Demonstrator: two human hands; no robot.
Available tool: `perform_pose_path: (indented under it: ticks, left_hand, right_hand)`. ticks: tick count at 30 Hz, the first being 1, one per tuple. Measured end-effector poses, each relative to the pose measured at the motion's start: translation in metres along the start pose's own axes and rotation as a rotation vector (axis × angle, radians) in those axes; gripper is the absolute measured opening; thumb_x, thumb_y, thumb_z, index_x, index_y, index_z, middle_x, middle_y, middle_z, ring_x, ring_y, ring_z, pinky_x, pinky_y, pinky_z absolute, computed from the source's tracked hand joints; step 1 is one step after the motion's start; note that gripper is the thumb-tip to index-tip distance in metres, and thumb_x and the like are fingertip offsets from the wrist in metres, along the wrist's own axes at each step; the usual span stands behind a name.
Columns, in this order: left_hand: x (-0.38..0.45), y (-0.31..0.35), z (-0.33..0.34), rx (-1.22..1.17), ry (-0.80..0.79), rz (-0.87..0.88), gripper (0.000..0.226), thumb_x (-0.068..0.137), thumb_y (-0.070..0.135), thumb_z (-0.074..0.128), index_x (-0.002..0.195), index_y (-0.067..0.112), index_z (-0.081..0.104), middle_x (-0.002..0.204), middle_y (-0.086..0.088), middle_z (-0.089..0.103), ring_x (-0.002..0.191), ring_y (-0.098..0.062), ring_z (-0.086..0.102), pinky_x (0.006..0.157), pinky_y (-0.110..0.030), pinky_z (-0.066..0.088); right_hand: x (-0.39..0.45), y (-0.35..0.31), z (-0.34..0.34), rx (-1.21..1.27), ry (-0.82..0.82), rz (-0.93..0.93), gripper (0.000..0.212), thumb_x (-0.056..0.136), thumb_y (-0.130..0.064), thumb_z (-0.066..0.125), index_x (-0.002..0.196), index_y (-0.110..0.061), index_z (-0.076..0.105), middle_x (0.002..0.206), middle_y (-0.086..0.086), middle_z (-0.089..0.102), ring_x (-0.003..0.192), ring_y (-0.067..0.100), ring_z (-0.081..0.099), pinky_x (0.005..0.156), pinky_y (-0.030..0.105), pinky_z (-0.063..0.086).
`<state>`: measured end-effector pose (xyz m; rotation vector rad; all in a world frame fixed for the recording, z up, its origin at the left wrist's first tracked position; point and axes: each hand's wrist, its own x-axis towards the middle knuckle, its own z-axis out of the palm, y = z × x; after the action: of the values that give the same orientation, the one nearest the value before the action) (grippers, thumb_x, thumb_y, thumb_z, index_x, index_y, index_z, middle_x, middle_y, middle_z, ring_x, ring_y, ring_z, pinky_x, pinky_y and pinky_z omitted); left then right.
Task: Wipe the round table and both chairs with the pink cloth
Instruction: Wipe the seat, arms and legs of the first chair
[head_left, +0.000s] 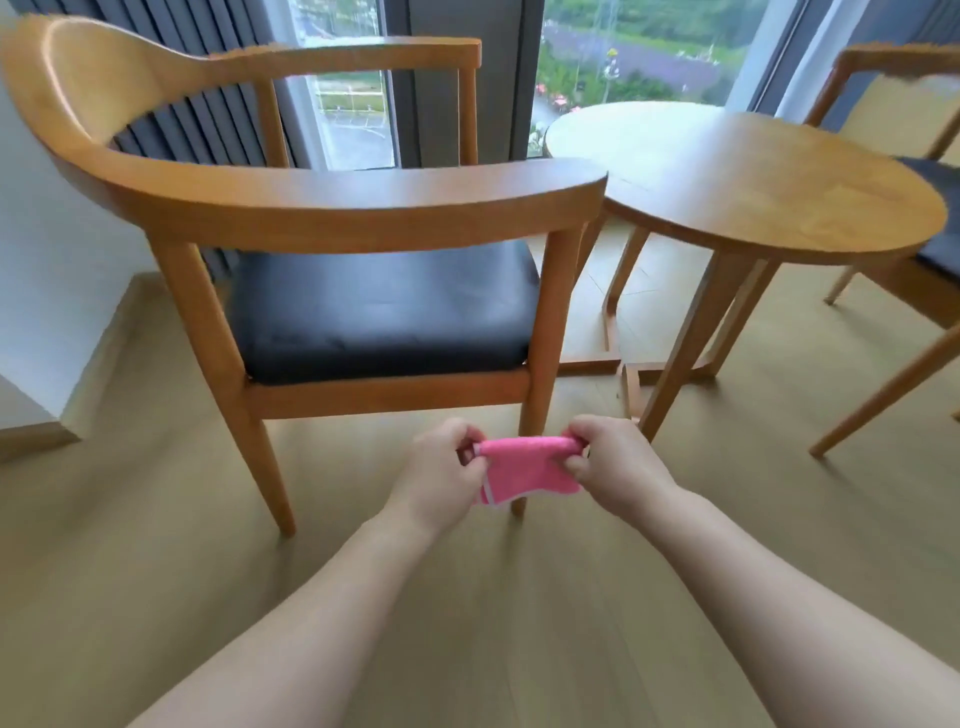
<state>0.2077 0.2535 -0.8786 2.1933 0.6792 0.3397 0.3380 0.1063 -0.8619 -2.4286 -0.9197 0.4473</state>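
On the left stands a wooden armchair (311, 208) with a dark padded seat, near a curtained window. In front of it, low over the floor (156, 597), the person holds the pink cloth (527, 470) stretched between both hands. The left hand (441, 473) pinches one end with curled fingers; the right hand (618, 467) pinches the other end the same way. The cloth touches no furniture. Further right is the round table (753, 176), its top bare, and beyond it, at the picture's edge, the second chair (914, 156), only partly in view. I judge no wiping is under way: the cloth is being readied, and whether any piece is done cannot be told.
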Motion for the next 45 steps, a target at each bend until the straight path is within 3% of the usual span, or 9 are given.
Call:
perform_pose_path:
  ticks: [6,13,16,21,26,30,33,39,45]
  left_hand:
    - [0.023,-0.071,0.065,-0.158,0.104,0.044,0.017,0.087,0.016,0.065,0.090,0.031,0.058,0.079,0.014,0.061,0.075,-0.005,0.060,0.053,-0.008,0.044]
    - [0.043,-0.046,0.038,-0.162,0.179,0.153,0.020,0.084,0.013,0.067,0.081,0.028,0.054,0.073,0.010,0.058,0.068,-0.008,0.057,0.051,-0.006,0.042]
    - [0.062,-0.043,0.041,-0.096,0.216,0.200,0.016,0.085,0.016,0.068,0.085,0.025,0.055,0.077,0.011,0.058,0.070,-0.006,0.057,0.050,-0.011,0.043]
    - [0.078,-0.041,0.054,-0.027,0.268,0.238,0.012,0.086,0.019,0.068,0.086,0.023,0.056,0.078,0.006,0.062,0.072,-0.011,0.061,0.057,-0.017,0.049]
    - [0.080,-0.038,0.055,0.015,0.291,0.366,0.016,0.084,0.020,0.071,0.089,0.024,0.056,0.081,0.007,0.062,0.074,-0.009,0.062,0.064,-0.022,0.054]
    - [0.058,-0.054,0.055,0.124,0.311,0.435,0.017,0.081,0.019,0.074,0.095,0.020,0.065,0.089,0.013,0.061,0.079,-0.003,0.057,0.072,-0.014,0.048]
    - [0.038,-0.067,0.048,0.229,0.283,0.401,0.018,0.082,0.011,0.069,0.098,0.018,0.067,0.093,0.010,0.064,0.080,-0.005,0.055,0.072,-0.019,0.048]
    - [0.014,-0.083,0.021,0.254,0.239,0.318,0.023,0.086,0.012,0.062,0.107,0.020,0.067,0.098,0.009,0.065,0.088,-0.007,0.058,0.081,-0.025,0.049]
    - [0.007,-0.085,0.003,0.216,0.258,0.379,0.022,0.083,0.010,0.065,0.102,0.020,0.068,0.088,0.017,0.060,0.081,-0.002,0.057,0.076,-0.021,0.049]
  right_hand:
    - [0.022,0.044,0.075,0.038,0.144,0.063,0.022,0.086,-0.006,0.053,0.080,-0.025,0.062,0.075,-0.005,0.061,0.072,0.013,0.060,0.067,0.037,0.056]
    - [0.043,0.019,0.054,0.143,0.365,0.096,0.025,0.086,-0.006,0.058,0.094,-0.027,0.047,0.081,-0.007,0.055,0.072,0.010,0.059,0.054,0.019,0.047]
    - [0.059,0.027,0.063,0.265,0.544,0.094,0.032,0.084,-0.006,0.064,0.102,-0.021,0.041,0.081,-0.005,0.053,0.072,0.017,0.062,0.060,0.029,0.056]
    - [0.073,0.039,0.079,0.419,0.728,0.106,0.024,0.088,-0.011,0.064,0.080,-0.023,0.046,0.076,-0.006,0.055,0.070,0.009,0.058,0.059,0.022,0.053]
    - [0.091,0.044,0.091,0.451,0.683,-0.143,0.014,0.088,-0.015,0.066,0.096,-0.019,0.056,0.105,-0.003,0.051,0.088,0.008,0.058,0.073,0.011,0.051]
    - [0.102,0.043,0.116,0.494,0.644,-0.184,0.051,0.083,-0.037,0.071,0.122,-0.015,0.046,0.139,-0.003,0.027,0.117,0.012,0.044,0.099,0.023,0.044]
    - [0.103,0.037,0.135,0.504,0.714,-0.188,0.076,0.081,-0.056,0.065,0.139,-0.018,0.033,0.146,-0.010,0.017,0.125,0.004,0.029,0.103,0.023,0.036]
    - [0.117,0.044,0.138,0.398,0.818,-0.114,0.073,0.091,-0.048,0.056,0.150,-0.019,0.023,0.152,0.000,0.014,0.134,0.024,0.033,0.107,0.033,0.035]
    - [0.122,0.032,0.146,0.482,0.838,-0.143,0.071,0.095,-0.048,0.048,0.152,-0.019,0.019,0.143,0.000,0.038,0.125,0.017,0.043,0.100,0.025,0.035]
